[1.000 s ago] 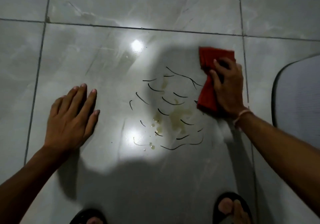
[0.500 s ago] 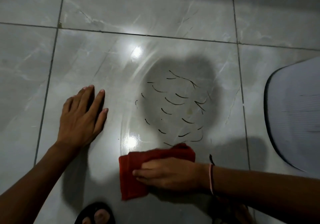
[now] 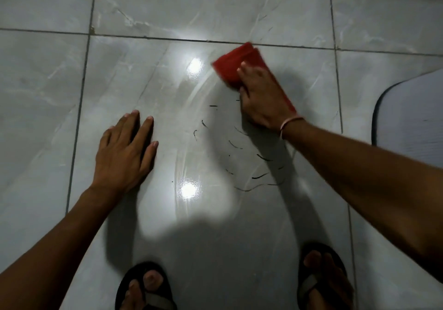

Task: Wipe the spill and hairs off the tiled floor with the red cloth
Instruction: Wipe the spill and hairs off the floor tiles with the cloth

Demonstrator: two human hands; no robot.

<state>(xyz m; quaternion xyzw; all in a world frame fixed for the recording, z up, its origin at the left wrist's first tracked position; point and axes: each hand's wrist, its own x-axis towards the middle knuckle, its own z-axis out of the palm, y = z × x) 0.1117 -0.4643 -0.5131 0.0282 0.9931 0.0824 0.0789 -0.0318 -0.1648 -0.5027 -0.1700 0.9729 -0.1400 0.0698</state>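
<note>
Red cloth (image 3: pixel 236 66), pressed flat under the right hand (image 3: pixel 262 98) at one o'clock on the floor (image 3: pixel 143 213), above scattered hairs (image 3: pixel 260 176); left hand (image 3: pixel 125 151) splayed at nine.

Left hand (image 3: pixel 124 152) flat, fingers (image 3: pixel 146 130) spread; right hand (image 3: pixel 262 98) pressing palm-down.

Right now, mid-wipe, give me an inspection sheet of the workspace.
Surface: glossy grey tiled floor, wet smear arcs, two light reflections.
Job's things: red cloth at the far edge of the mess; scattered hairs not yet cleared; no yellow puddle visible.
Clutter: nothing seen.
Grippers: right hand pressing the cloth; left hand flat on the tile, empty.
Cables: nothing seen.
Surroundings: grey mat at right; sandalled feet below.
</note>
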